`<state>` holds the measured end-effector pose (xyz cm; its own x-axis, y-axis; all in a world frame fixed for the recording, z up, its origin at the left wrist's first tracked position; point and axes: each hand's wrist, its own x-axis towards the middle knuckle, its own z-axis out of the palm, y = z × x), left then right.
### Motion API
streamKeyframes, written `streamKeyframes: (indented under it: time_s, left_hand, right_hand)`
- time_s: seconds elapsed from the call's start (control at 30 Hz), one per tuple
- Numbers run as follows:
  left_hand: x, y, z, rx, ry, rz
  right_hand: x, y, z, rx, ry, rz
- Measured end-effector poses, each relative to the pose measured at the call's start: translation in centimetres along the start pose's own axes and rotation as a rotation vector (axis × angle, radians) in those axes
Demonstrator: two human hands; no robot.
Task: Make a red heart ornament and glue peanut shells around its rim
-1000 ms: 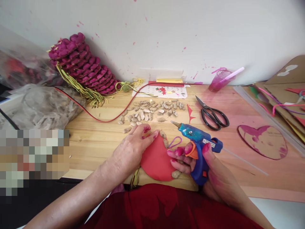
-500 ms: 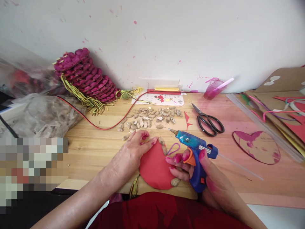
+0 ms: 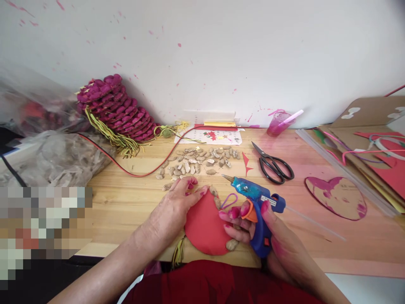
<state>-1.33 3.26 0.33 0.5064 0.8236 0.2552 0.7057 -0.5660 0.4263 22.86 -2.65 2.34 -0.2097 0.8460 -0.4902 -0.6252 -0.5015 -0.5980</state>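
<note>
My right hand (image 3: 272,236) is wrapped round a blue glue gun (image 3: 252,188) with an orange trigger. Its nozzle points left, a little above the table, and a clear glue stick sticks out behind. My left hand (image 3: 177,202) is closed at the upper left edge of a red rounded cutout (image 3: 205,228), thumb on its rim; the other fingertips are partly hidden. Peanuts show along the cutout's right edge, among them one peanut (image 3: 232,244) near the bottom. A purple loop (image 3: 230,200) sticks out beside it, and a yellow-green tassel (image 3: 178,253) hangs at its lower left.
Loose peanuts (image 3: 190,162) lie behind my hands, with black scissors (image 3: 275,166) to their right. A heart-shaped cardboard (image 3: 338,196) lies farther right. Against the wall stand a purple cup (image 3: 277,123) and a leaning purple stack (image 3: 117,109). A red-black cord (image 3: 152,171) crosses the table.
The whole view has shifted slightly. Both hands, the glue gun and the red cutout keep nearly the same places relative to each other.
</note>
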Motion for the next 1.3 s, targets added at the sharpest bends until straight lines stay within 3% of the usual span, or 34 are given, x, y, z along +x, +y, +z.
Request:
streamKeyframes:
  time_s: [0.83,1.13,1.3]
  left_hand:
    - [0.0,0.0,-0.1,0.023,-0.014,0.01]
    - [0.6,-0.2,-0.9,-0.108,0.092,0.037]
    - [0.4,-0.5,-0.8,-0.03,0.106,0.025]
  right_hand:
    - [-0.4,-0.4,0.9,-0.05,-0.032,-0.042]
    - [-0.3,-0.5,1.3,-0.07,-0.028,-0.046]
    - [-0.3,-0.5,1.3,-0.073,-0.035,-0.044]
